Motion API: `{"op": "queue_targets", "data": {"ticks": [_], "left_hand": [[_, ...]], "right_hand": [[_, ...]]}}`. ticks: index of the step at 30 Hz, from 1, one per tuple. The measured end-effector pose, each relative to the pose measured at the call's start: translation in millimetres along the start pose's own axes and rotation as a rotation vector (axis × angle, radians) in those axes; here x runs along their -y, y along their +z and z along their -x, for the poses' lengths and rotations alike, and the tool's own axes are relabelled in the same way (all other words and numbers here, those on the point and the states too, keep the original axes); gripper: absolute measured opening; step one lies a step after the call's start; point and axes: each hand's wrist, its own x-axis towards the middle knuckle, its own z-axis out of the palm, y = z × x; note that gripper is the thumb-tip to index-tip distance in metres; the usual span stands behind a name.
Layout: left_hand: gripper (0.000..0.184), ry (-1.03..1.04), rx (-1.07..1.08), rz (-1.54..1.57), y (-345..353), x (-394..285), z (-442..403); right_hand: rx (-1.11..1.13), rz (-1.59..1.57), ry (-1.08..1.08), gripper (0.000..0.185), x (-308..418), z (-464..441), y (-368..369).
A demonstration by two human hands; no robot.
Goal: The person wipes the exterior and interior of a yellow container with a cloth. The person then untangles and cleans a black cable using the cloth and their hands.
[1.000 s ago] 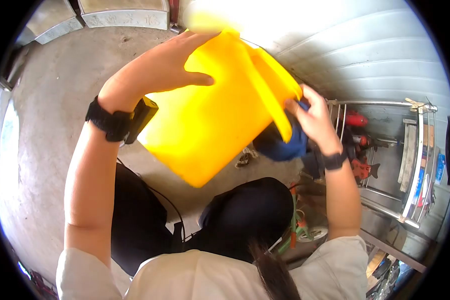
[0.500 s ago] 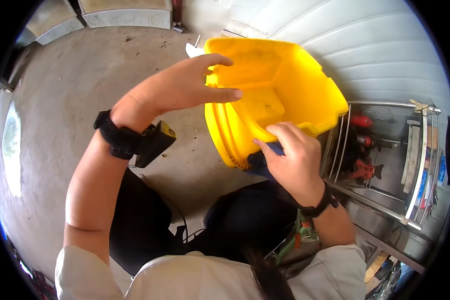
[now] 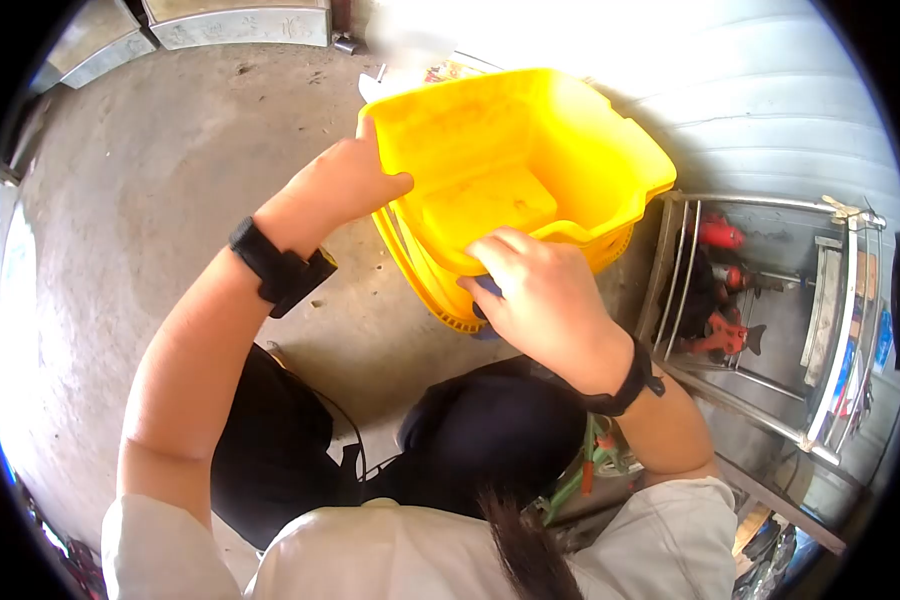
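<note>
A yellow plastic bucket [image 3: 460,125] stands tilted before me, its open top facing me and its inside showing. My left hand [image 3: 342,185] closes on the bucket's left rim, thumb on the inner side and other fingers mostly hidden. At the near rim, my right hand [image 3: 540,300] is closed round a dark blue cloth [image 3: 489,286], pressing it against the yellow edge. Most of the cloth is covered by that hand. A ridged yellow band [image 3: 420,285] runs down the bucket's outer left side.
A metal-tube rack [image 3: 760,205] on the right holds red tools [image 3: 720,335]. White corrugated wall panels [image 3: 810,110] rise behind it. Concrete floor [image 3: 160,180] spreads to the left. Below are my bent knees in dark trousers [image 3: 490,420] and a green tool [image 3: 575,490].
My left hand, spread over the rim before, now grips it. The bucket has shifted left, and my right hand has moved left along with the cloth.
</note>
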Motion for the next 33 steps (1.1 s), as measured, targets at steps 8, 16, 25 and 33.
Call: {"op": "queue_targets", "data": {"ticks": [8,16,25,33], "left_hand": [[0.077,0.044,-0.050,0.090,7.0,-3.3,5.6],[0.076,0.363,-0.196,-0.031,14.2,20.6,-7.6],[0.077,0.415,-0.258,-0.376,15.8,-13.8,13.4],[0.059,0.536,0.542,0.991,74.9,-75.7,55.7]], "right_hand": [[-0.241,-0.506,0.386,0.031,-32.9,59.0,-78.1],[-0.877,-0.459,0.551,0.011,-46.8,115.3,-129.5],[-0.777,-0.232,0.366,0.045,-24.1,106.2,-192.2],[-0.657,-0.708,0.315,0.039,-32.7,14.0,-175.9]]}}
